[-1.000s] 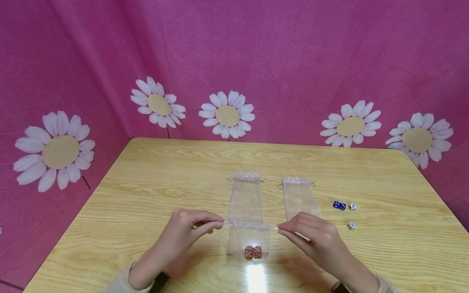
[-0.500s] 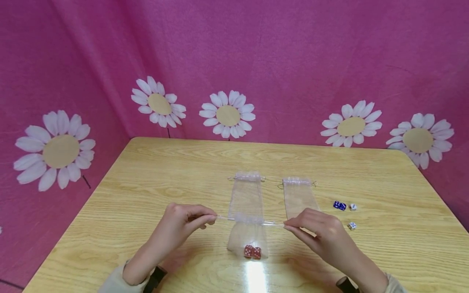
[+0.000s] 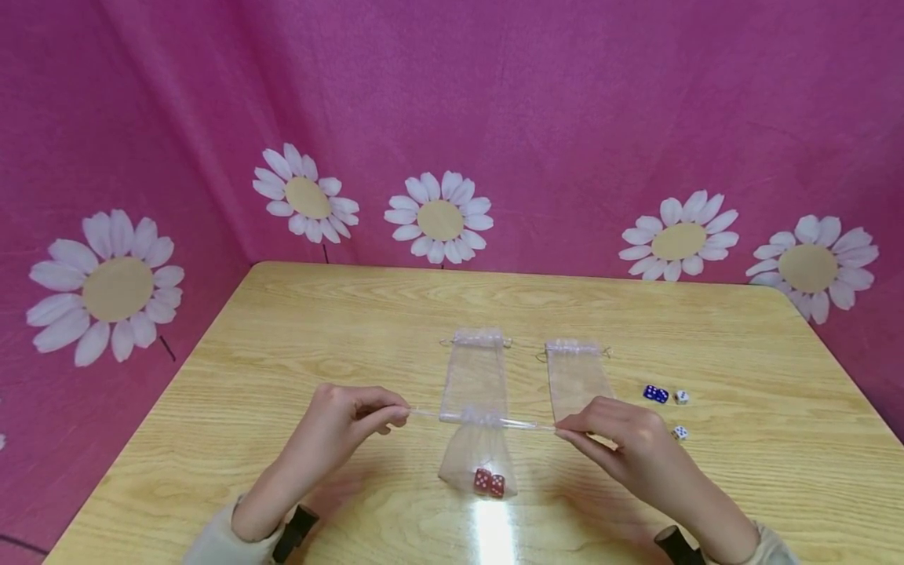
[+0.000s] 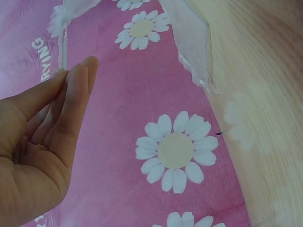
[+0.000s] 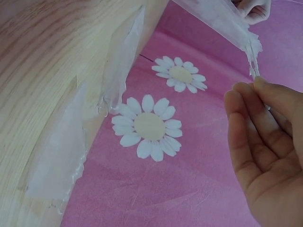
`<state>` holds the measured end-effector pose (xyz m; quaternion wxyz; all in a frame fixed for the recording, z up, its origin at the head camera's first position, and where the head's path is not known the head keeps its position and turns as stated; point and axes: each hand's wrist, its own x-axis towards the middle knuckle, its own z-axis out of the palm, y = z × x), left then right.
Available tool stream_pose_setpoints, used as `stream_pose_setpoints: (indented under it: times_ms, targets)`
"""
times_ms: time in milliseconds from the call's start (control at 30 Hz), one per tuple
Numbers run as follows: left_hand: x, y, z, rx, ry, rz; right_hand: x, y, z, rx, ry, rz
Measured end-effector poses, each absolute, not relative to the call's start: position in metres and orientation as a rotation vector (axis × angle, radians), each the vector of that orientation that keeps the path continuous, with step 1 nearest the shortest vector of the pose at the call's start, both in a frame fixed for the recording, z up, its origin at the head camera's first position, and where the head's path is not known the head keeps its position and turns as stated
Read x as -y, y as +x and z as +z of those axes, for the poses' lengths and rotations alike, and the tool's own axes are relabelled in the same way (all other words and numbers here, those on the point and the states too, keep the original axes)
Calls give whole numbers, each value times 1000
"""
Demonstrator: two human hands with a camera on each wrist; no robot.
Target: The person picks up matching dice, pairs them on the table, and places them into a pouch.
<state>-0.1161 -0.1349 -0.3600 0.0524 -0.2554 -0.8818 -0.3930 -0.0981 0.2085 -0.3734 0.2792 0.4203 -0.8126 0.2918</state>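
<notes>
A sheer bag (image 3: 462, 455) containing red dice (image 3: 482, 480) is held between left hand (image 3: 346, 416) and right hand (image 3: 632, 439), its drawstrings (image 3: 425, 412) pinched by both; contact with the table (image 3: 297, 337) is hard to judge. Beyond, two flat bags (image 3: 475, 380) are seen, with blue dice (image 3: 650, 391) and white dice (image 3: 681, 397) rightward.

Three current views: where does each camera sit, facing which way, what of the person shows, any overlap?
Head: on the head, facing forward and down at the table and dice bag; left hand, right hand and sleeves show.
Left wrist: on that wrist, looking past the left hand at flowered cloth; only that hand shows.
Right wrist: on that wrist, looking past the right hand at table and flowered cloth; part of left hand shows top right.
Shared: wrist views both catch left hand, flowered cloth.
</notes>
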Motion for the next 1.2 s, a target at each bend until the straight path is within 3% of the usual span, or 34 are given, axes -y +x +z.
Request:
stream_pose_setpoints:
  times_ms: [700,1200]
  targets:
    - [149,-120,-351,2799,-658,-1165,-213,-102,-370,2275,1082,788]
    - [198,-118,-317,2900,-562,-1247,-167,-114,-352,2232,1168,781]
